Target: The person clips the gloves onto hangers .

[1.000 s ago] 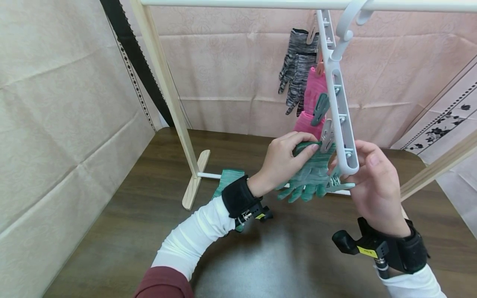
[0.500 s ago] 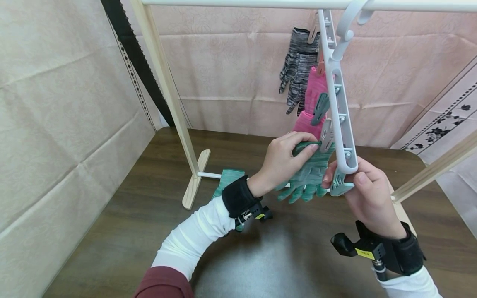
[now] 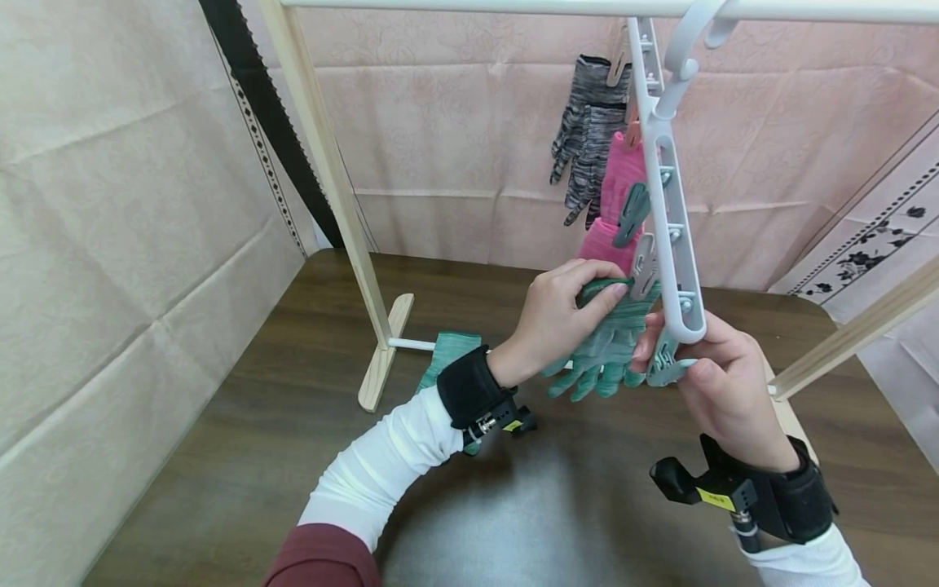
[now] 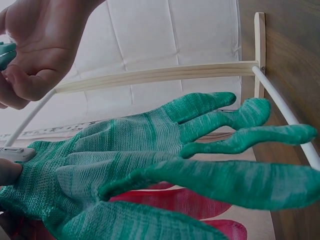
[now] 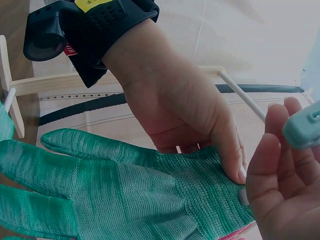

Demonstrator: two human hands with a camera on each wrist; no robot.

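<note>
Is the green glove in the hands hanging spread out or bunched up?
Spread: the green glove hangs flat, fingers apart and pointing down, cuff gripped by the left hand.

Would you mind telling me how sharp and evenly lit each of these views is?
Head view: evenly lit, sharp, straight rack poles bowed by the wide lens. Left wrist view: green glove sharp, fingertips nearest the lens slightly soft. Right wrist view: bright backdrop, right hand blurred at the edge.

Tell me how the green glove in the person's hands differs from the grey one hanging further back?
The green glove is teal with faint stripes; the grey glove is mottled black and grey. The green glove is gripped at its cuff by the left hand; the grey glove hangs untouched. The green glove sits lowest on the white clip hanger, the grey glove highest. Both are knit, fingers pointing down.
</note>
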